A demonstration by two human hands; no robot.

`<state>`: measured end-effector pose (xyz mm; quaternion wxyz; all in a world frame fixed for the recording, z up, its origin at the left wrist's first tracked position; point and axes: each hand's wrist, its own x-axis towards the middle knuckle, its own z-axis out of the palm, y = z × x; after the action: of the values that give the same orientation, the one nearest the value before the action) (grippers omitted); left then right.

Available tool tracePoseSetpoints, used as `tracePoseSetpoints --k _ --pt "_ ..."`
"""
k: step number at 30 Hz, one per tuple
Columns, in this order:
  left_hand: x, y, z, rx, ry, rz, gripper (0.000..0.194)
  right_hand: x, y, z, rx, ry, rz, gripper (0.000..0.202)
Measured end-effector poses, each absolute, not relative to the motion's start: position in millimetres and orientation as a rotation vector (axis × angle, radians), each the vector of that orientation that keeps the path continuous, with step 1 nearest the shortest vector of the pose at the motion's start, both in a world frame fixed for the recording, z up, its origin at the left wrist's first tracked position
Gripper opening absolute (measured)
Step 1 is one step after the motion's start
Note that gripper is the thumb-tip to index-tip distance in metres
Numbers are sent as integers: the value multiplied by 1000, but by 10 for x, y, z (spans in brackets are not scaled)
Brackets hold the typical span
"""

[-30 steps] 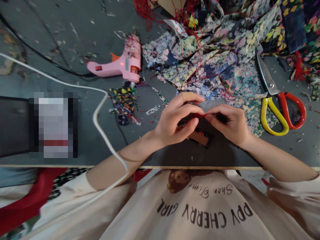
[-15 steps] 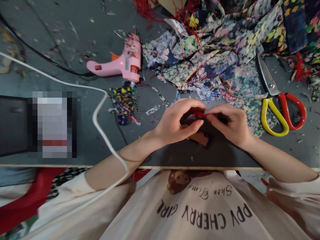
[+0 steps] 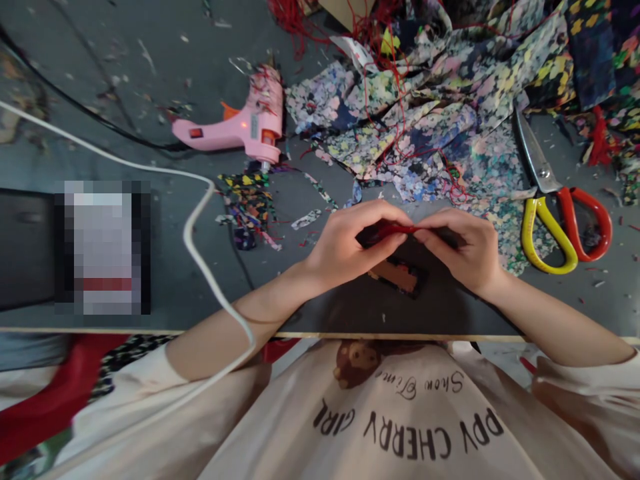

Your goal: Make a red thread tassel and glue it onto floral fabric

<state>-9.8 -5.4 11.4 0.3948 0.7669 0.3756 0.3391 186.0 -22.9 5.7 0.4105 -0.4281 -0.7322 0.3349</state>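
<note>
Between my two hands runs a small bundle of red cord (image 3: pixel 390 231), pinched at both ends above the table. My left hand (image 3: pixel 357 241) is curled, thumb and fingertips closed on the cord's left part. Thumb and forefinger of my right hand (image 3: pixel 463 245) pinch its right end, and the fingertips of both hands almost meet. Below them on the table lies a small brown-topped piece with dark edges (image 3: pixel 397 275), partly covered by my left hand. What kind of piece it is I cannot make out.
Scissors with yellow and red handles (image 3: pixel 550 230) lie to the right. A pink glue gun (image 3: pixel 235 133) with a lit light rests at the left. Floral fabric pieces (image 3: pixel 425 127) and red threads (image 3: pixel 287 20) spread across the back. A white cable (image 3: pixel 193 227) crosses my left forearm.
My hands have barely moved; the fingers have shifted slightly and more of the red cord shows between them. Everything on the table stays in place.
</note>
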Motion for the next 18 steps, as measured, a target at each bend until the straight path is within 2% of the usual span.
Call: tracePoseSetpoints --k 18 --pt "-98 -59 105 2026 945 909 9 1853 -222 55 -1076 -1854 812 9"
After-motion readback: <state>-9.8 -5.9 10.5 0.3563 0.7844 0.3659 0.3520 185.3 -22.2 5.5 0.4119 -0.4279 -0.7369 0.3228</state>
